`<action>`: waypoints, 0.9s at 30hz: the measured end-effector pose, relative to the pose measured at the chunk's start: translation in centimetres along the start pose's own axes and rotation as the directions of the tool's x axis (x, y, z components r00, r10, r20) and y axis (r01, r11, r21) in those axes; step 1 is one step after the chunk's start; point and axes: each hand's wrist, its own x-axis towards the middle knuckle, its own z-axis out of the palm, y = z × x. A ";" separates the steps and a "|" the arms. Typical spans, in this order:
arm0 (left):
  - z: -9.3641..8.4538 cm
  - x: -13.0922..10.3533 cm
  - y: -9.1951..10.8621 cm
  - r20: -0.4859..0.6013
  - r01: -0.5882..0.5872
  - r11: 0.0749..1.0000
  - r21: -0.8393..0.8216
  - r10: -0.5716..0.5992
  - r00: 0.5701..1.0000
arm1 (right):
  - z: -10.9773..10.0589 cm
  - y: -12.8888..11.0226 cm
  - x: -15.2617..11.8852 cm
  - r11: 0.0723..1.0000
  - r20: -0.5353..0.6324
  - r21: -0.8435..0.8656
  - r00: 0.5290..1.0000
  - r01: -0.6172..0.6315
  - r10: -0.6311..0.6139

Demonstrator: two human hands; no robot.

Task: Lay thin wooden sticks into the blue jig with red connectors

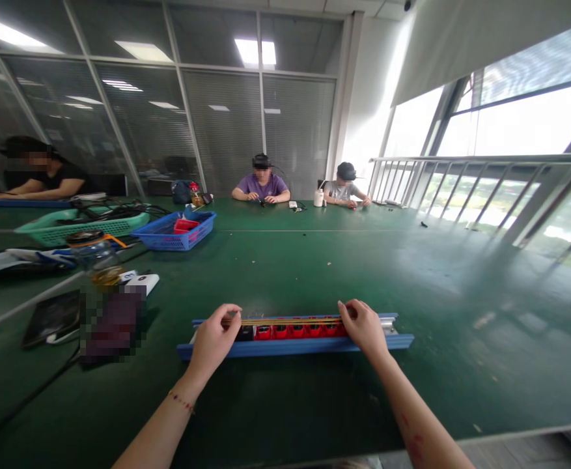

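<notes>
A long blue rail point(295, 348) lies crosswise on the green table, with a row of red blocks point(297, 331) in its channel and a black block point(245, 333) at their left end. Thin yellowish strands point(290, 321) run lengthwise above the blocks. At the left end of the strands, my left hand point(220, 332) is closed around them, thumb against fingers. My right hand point(362, 326) pinches the strands near their right end. The rail's silvery inner face point(389, 323) shows to the right of that hand.
A blue basket point(172, 240) with a red item and a green basket point(90, 228) with cables stand at the left. Nearer are a glass jar point(97, 257), a dark pouch point(112, 326) and a black tablet point(53, 317). Three people sit across the green table point(290, 273).
</notes>
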 end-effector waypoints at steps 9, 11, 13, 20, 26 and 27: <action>0.0 0.0 -0.2 0.013 -0.009 1.000 -0.007 0.009 1.000 | 0.2 1.6 1.2 0.987 0.165 0.109 0.981 -0.122 0.103; 0.1 -0.1 -0.1 0.015 -0.026 1.000 -0.008 0.026 1.000 | 0.4 2.1 1.3 0.976 0.161 0.166 0.981 -0.139 0.112; 0.1 -0.1 -0.1 -0.003 -0.051 0.999 -0.007 0.051 0.999 | 0.5 2.3 1.3 0.972 0.136 0.186 0.983 -0.146 0.122; 0.5 -0.1 -0.5 -0.050 -0.116 0.993 -0.003 0.116 0.992 | 0.2 2.0 1.1 0.990 0.149 0.094 0.985 -0.104 0.089; -0.9 0.2 -0.4 -0.154 -0.131 0.991 -0.007 0.128 0.980 | 0.0 1.9 1.1 0.994 0.150 0.047 0.985 -0.097 0.089; -1.7 -0.3 -0.3 -0.189 -0.150 0.989 -0.004 0.147 0.971 | 0.0 1.8 1.1 0.995 0.151 0.038 0.985 -0.096 0.089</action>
